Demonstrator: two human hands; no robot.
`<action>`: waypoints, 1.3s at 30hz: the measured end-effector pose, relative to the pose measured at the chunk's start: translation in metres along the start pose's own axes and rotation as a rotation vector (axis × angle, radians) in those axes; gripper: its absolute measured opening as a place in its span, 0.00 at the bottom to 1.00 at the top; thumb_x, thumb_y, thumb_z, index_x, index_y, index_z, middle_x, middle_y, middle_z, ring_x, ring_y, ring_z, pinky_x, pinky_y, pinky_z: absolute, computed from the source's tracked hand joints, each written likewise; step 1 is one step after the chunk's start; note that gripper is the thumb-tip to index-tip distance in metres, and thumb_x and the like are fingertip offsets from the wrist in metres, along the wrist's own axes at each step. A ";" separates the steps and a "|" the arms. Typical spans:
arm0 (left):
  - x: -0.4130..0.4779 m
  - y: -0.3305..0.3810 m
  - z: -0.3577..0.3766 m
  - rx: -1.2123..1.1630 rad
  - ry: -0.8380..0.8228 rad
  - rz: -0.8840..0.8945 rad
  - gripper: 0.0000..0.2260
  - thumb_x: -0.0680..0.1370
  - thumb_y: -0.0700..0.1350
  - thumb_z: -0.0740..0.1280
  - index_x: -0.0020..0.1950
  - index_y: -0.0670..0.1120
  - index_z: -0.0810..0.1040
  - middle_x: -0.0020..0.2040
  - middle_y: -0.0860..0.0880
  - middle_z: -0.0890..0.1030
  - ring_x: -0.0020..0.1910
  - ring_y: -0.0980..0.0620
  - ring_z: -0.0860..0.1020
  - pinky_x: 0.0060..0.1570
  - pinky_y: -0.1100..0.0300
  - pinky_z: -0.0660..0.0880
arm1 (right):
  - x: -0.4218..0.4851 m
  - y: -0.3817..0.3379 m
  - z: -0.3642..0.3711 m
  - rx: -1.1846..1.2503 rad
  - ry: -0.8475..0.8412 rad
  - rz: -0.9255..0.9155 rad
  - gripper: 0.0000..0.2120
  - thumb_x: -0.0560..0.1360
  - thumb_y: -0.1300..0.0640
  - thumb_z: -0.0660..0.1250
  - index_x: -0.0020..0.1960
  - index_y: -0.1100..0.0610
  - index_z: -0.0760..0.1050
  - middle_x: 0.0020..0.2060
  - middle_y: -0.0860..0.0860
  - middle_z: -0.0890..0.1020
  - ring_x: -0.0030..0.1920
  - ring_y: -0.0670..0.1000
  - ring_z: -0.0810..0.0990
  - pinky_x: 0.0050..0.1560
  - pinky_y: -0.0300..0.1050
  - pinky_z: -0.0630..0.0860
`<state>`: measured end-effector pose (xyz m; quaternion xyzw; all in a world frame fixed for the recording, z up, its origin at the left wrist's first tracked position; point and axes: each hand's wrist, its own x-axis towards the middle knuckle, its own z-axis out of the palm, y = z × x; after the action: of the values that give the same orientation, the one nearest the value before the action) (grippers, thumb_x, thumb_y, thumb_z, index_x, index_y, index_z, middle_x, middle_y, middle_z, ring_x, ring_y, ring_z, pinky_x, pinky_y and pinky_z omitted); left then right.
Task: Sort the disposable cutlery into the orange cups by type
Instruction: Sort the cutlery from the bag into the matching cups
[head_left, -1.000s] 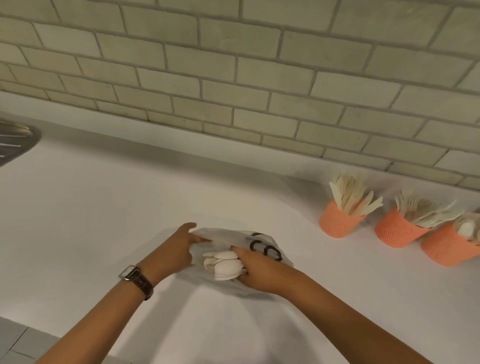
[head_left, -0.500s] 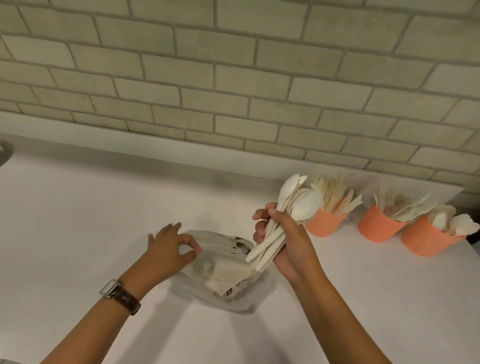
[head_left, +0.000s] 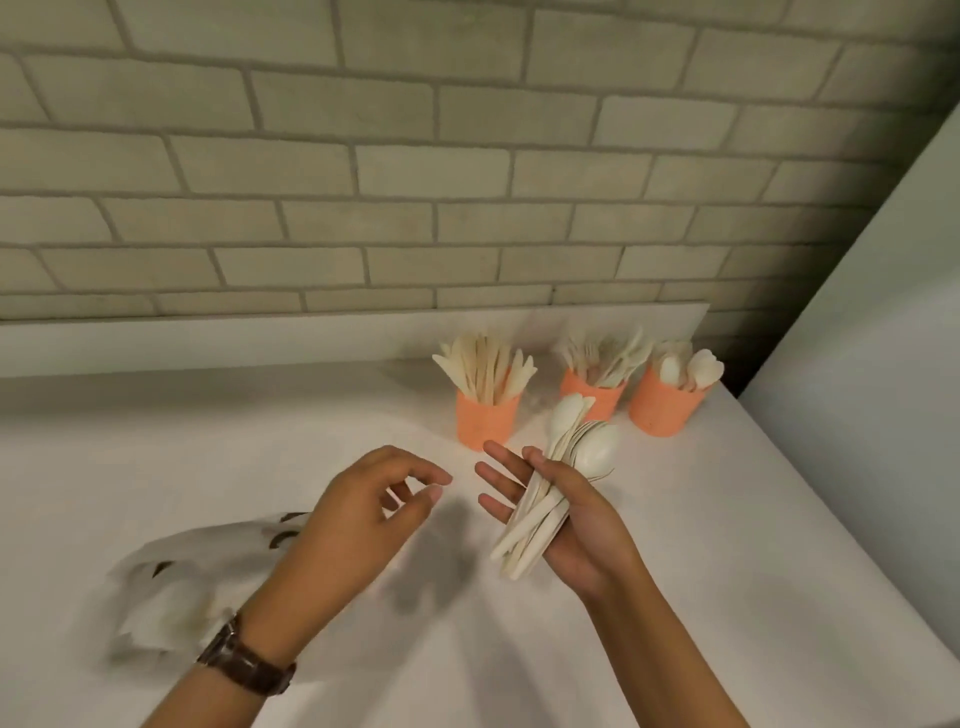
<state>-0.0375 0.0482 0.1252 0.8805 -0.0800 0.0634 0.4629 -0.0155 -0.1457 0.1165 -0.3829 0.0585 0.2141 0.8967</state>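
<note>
**Spoon bundle in the right hand, its cup ahead and to the right**

The right hand (head_left: 576, 525) gripped a bundle of white disposable spoons (head_left: 558, 493), thumb pressed across the handles and fingers spread beneath them. The bundle's long axis ran from the handle ends near the wrist up and away to the bowls, which pointed toward the back wall. The left hand (head_left: 358, 514) hovered beside it, just apart, fingers loosely curled round nothing. Behind that wrist, with its brown watch (head_left: 244, 665), a crumpled white plastic bag (head_left: 171, 587) lay on the table (head_left: 260, 441).

Three orange cups stood in a row near the tiled wall. The knife cup (head_left: 487, 420) was nearest the hands, the fork cup (head_left: 592, 392) sat just past the spoon bowls, and the spoon cup (head_left: 662, 410) was farthest right. The spoon cup lay forward and to the right of the right hand, clearly the nearer hand. Judging by this, the bundle would need carrying past the fork cup and tipping handles-down.
</note>
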 end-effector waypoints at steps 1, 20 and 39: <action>0.006 0.012 0.020 -0.034 -0.021 -0.005 0.08 0.74 0.43 0.69 0.43 0.58 0.81 0.43 0.59 0.80 0.40 0.58 0.76 0.39 0.73 0.70 | -0.003 -0.008 -0.009 -0.008 -0.014 -0.006 0.03 0.75 0.60 0.61 0.46 0.59 0.73 0.60 0.61 0.79 0.59 0.61 0.79 0.56 0.56 0.78; 0.080 0.155 0.250 -0.649 -0.028 -0.417 0.06 0.72 0.33 0.70 0.42 0.43 0.83 0.35 0.47 0.84 0.34 0.53 0.83 0.34 0.63 0.80 | -0.040 -0.169 -0.178 -0.157 -0.033 0.057 0.17 0.73 0.62 0.63 0.60 0.66 0.73 0.56 0.62 0.81 0.58 0.61 0.80 0.57 0.58 0.77; 0.149 0.165 0.271 -0.356 0.302 -0.235 0.10 0.70 0.37 0.73 0.37 0.52 0.79 0.34 0.54 0.82 0.34 0.57 0.80 0.41 0.58 0.79 | -0.029 -0.202 -0.229 -0.111 0.374 -0.051 0.08 0.73 0.64 0.68 0.52 0.65 0.78 0.36 0.58 0.82 0.34 0.53 0.82 0.40 0.52 0.81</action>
<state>0.0852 -0.2795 0.1329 0.7692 0.0832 0.1247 0.6212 0.0585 -0.4423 0.0975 -0.4662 0.2025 0.1194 0.8529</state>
